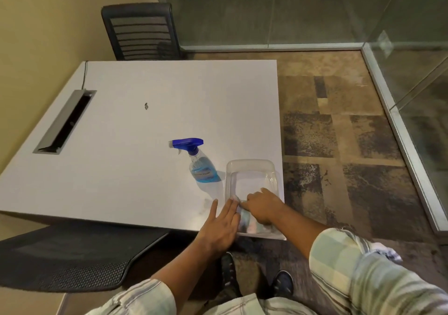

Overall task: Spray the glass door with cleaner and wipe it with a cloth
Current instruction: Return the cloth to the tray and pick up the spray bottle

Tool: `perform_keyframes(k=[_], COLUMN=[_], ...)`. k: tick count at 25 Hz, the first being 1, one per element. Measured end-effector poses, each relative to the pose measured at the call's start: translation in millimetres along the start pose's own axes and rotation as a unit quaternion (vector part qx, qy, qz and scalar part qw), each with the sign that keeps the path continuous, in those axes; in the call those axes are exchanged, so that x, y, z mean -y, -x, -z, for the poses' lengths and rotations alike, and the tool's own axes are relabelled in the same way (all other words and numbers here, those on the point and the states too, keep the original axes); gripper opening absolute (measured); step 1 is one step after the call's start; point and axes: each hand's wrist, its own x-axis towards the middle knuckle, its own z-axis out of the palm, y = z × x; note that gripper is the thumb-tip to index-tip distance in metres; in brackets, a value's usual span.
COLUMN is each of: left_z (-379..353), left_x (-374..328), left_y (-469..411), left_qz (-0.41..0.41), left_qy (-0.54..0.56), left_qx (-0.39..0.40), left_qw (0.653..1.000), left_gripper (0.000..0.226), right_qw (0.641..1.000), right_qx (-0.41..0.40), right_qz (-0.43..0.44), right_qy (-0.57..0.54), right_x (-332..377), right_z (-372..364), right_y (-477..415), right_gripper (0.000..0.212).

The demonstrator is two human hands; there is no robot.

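Note:
A spray bottle (200,163) with a blue trigger head and blue liquid stands on the white table (135,125) near its right front corner. Right of it sits a clear plastic tray (252,167). A pale, folded cloth (244,217) lies in the tray's near end. My right hand (263,205) reaches into the tray with its fingers closed on the cloth. My left hand (221,225) rests flat with fingers spread against the tray's left wall, touching the cloth's edge. Glass panels (315,11) run along the far side and right of the room.
A black mesh chair (143,31) stands behind the table; another chair (70,259) is at the near left. A metal cable slot (65,121) is set into the table's left side. A small dark scrap (146,106) lies mid-table. Patterned carpet (339,145) spreads to the right.

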Motion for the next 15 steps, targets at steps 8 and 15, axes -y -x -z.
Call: perform_keyframes(k=[8,15], left_z=[4,3], left_x=[-4,25], left_y=[-11,12], left_qz=[-0.003,0.109], left_qy=[-0.057,0.353], left_qx=[0.027,-0.255], left_qw=[0.998,0.894], left_gripper=[0.083,0.05], right_qw=[0.996,0.892], right_qx=[-0.038,-0.213], right_qz=[-0.038,-0.155], right_qy=[-0.072,-0.368], right_x=[4,22], right_z=[-5,60], right_y=[21,14], right_gripper=[0.071,0.052])
